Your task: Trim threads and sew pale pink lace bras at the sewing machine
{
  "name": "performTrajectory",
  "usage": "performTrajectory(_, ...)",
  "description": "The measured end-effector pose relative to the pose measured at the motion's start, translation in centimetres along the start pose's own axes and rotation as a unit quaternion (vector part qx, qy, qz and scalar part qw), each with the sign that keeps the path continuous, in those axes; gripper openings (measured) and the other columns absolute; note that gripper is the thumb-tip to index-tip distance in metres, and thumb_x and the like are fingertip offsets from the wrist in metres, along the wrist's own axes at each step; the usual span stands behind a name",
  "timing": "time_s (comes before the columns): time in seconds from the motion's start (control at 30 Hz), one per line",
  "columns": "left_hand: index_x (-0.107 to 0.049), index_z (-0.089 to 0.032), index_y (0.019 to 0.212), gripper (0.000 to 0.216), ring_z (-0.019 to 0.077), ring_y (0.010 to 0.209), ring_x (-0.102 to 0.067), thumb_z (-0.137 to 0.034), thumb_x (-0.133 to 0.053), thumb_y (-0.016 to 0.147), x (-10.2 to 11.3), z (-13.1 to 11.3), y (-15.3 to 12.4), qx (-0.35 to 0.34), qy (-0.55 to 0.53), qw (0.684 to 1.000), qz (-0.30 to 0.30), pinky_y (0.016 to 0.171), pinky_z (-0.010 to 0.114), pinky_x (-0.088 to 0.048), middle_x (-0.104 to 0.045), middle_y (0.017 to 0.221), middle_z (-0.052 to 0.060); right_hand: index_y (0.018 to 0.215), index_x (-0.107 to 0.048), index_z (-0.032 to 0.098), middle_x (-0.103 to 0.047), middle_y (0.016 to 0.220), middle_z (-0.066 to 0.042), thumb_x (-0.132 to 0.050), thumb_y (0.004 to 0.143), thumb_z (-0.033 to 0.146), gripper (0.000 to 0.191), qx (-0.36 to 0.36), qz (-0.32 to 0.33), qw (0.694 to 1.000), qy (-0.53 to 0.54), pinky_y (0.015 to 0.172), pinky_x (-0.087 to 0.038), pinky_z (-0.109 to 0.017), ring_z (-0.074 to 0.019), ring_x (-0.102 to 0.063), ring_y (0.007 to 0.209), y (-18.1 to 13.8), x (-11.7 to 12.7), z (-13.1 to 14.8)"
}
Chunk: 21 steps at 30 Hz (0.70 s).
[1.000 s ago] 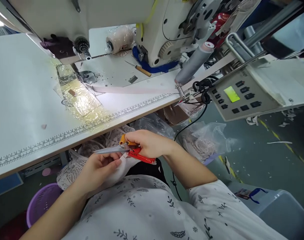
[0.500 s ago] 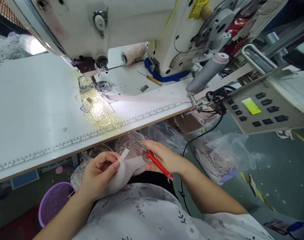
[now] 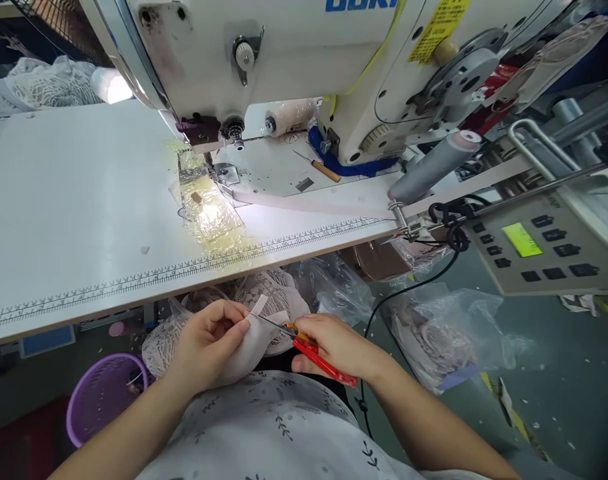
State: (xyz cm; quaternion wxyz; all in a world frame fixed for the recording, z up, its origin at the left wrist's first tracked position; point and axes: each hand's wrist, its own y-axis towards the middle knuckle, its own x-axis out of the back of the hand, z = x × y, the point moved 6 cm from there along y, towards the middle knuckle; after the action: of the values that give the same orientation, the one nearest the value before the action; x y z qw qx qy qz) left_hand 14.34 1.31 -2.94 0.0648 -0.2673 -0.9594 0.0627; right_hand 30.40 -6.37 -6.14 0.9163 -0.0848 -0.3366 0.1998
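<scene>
My left hand point(image 3: 209, 343) is closed on a pale beige fabric piece point(image 3: 251, 347) held over my lap, with a short strip end sticking up past my thumb. My right hand point(image 3: 337, 343) grips small thread snips point(image 3: 304, 347) with red and orange handles. Their blades point left and touch the fabric just under the strip end. Both hands sit below the front edge of the sewing table point(image 3: 84, 200).
A white sewing machine point(image 3: 304, 60) stands on the table, with a pale band point(image 3: 309, 203) running from its needle plate to the right. A control panel point(image 3: 539, 243) hangs at the right. Lace pieces point(image 3: 264, 293), plastic bags point(image 3: 444, 333) and a purple basket point(image 3: 104, 397) lie under the table.
My right hand has swung the snips back from beside the fabric, so the blades now point left at the strip end. The view has tilted upward. My left hand keeps its hold.
</scene>
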Motion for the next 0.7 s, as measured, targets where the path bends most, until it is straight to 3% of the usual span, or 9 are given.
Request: performTrajectory(0.7, -0.060, -0.017, 0.064, 0.012, 0.0140, 0.072, -0.060, -0.020, -0.065, 0.074, 0.30, 0.26, -0.15, 0.034, -0.002, 0.999, 0.005, 0.059, 0.020, -0.047, -0.066, 0.078, 0.004, 0.064, -0.030, 0.021, -0.037, 0.061, 0.005, -0.056, 0.079, 0.055, 0.045, 0.028, -0.002, 1.000, 0.001, 0.052, -0.026, -0.023, -0.0105, -0.034, 0.055, -0.25, 0.08, 0.04)
